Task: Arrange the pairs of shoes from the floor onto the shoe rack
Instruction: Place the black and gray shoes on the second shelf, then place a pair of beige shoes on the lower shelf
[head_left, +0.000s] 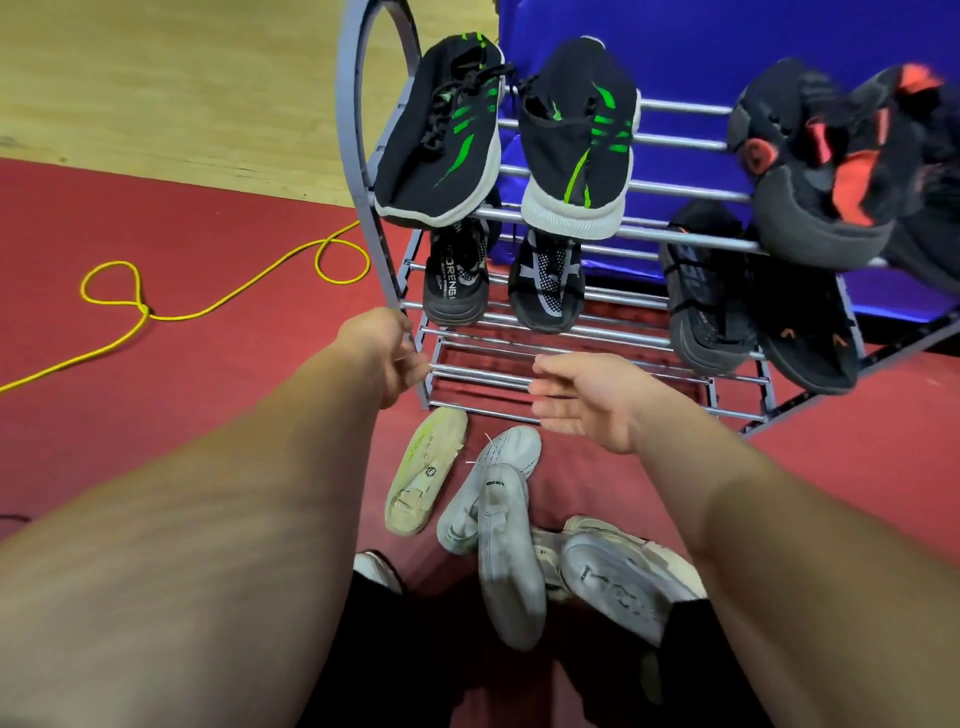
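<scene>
Four dark pairs (441, 135) on rack (685, 109); white shoes (506, 545) wait on floor. Right hand (582, 400) spread, empty; left hand (387, 353) at rack corner, grip unclear.

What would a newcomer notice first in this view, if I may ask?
Probably the black knit sneakers with bright green stripes, side by side on the top shelf of the grey metal shoe rack. Next, the left hand and right hand reach out empty before its lowest bars, above a jumble of white sneakers on the red carpet.
</scene>
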